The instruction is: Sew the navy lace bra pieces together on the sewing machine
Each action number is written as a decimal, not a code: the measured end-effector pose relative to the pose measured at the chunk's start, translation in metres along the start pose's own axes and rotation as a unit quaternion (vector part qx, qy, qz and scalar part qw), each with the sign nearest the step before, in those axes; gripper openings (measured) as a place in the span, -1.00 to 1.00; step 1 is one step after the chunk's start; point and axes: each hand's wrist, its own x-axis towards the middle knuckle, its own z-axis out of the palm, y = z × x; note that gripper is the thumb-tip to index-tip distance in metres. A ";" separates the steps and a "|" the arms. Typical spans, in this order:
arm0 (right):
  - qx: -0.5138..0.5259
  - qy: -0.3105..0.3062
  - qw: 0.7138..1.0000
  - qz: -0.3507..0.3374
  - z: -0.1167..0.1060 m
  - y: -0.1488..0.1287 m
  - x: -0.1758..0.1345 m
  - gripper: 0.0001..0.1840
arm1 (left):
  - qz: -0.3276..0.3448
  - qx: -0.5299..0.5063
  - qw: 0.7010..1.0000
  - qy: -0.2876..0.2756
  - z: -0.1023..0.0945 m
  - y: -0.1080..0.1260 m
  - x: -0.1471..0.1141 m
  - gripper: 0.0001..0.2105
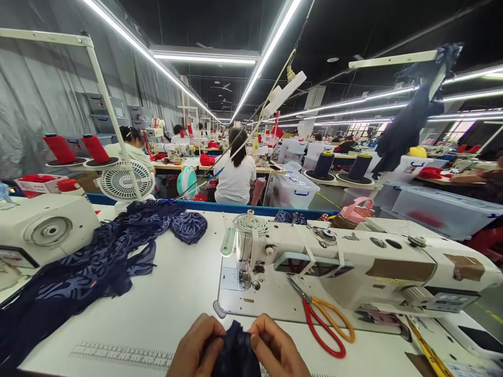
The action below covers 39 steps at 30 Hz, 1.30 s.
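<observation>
My left hand [196, 345] and my right hand [275, 348] sit close together at the near edge of the white table [168, 309]. Both pinch a small piece of dark blue patterned fabric [236, 351] bunched between the fingers. Just beyond my hands stands a white sewing machine [353, 262] with its needle area [245, 277] at the left end. Scissors with red and orange handles [322, 319] lie on the machine bed to the right of my right hand.
A pile of dark blue patterned fabric [98, 256] spreads over the left of the table. Another machine [43, 230] stands at the far left, with a small white fan [123, 183] behind. A person in white [236, 173] sits ahead with back turned. Clear plastic bins [444, 209] stand at right.
</observation>
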 end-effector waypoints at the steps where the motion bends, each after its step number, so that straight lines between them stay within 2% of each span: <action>1: -0.031 -0.005 0.999 -0.009 -0.002 -0.005 0.001 -0.39 | 0.024 0.036 0.999 0.014 -0.005 0.005 0.002 -0.64; 3: -0.098 -0.019 0.995 -0.026 -0.007 -0.015 0.002 -0.49 | 0.033 0.073 0.997 0.005 -0.014 0.013 0.009 -0.74; 5: -0.155 -0.025 0.986 -0.052 -0.012 -0.024 0.002 -0.62 | -0.013 0.069 0.997 -0.040 -0.018 0.015 0.015 -0.71; 8: -0.216 -0.034 0.972 -0.082 -0.018 -0.033 0.003 -0.77 | -0.105 -0.027 0.990 -0.093 -0.019 0.012 0.022 -0.54; 11: -0.254 -0.051 0.962 -0.091 -0.021 -0.030 0.003 -0.82 | -0.164 -0.124 0.974 -0.098 -0.015 0.010 0.023 -0.55; 13: -0.263 -0.047 0.958 -0.107 -0.022 -0.021 0.002 -0.78 | -0.187 -0.139 0.968 -0.089 -0.012 0.010 0.022 -0.58; 16: -0.250 0.007 0.961 -0.120 -0.019 -0.007 0.000 -0.67 | -0.177 -0.131 0.973 -0.068 -0.008 0.010 0.021 -0.65; 18: -0.238 0.033 0.965 -0.101 -0.015 -0.003 0.001 -0.62 | -0.173 -0.129 0.974 -0.066 -0.005 0.009 0.021 -0.69; 22: -0.234 -0.038 0.970 -0.044 -0.011 -0.010 0.012 -0.81 | -0.153 -0.121 0.979 -0.067 -0.004 0.006 0.024 -0.74; 25: -0.198 -0.084 0.977 -0.004 -0.010 -0.017 0.021 -0.93 | -0.127 -0.118 0.979 -0.104 -0.005 0.006 0.027 -0.74; 29: -0.144 -0.092 0.985 0.029 -0.009 -0.019 0.025 -0.92 | -0.119 -0.140 0.975 -0.129 -0.008 0.003 0.027 -0.68; 35: -0.171 -0.068 0.983 -0.008 -0.003 -0.020 0.024 -0.91 | -0.156 -0.128 0.978 -0.060 -0.006 -0.005 0.023 -0.62; 39: -0.182 -0.063 0.981 -0.006 -0.004 -0.018 0.024 -0.91 | -0.146 -0.131 0.978 -0.076 -0.004 0.000 0.025 -0.67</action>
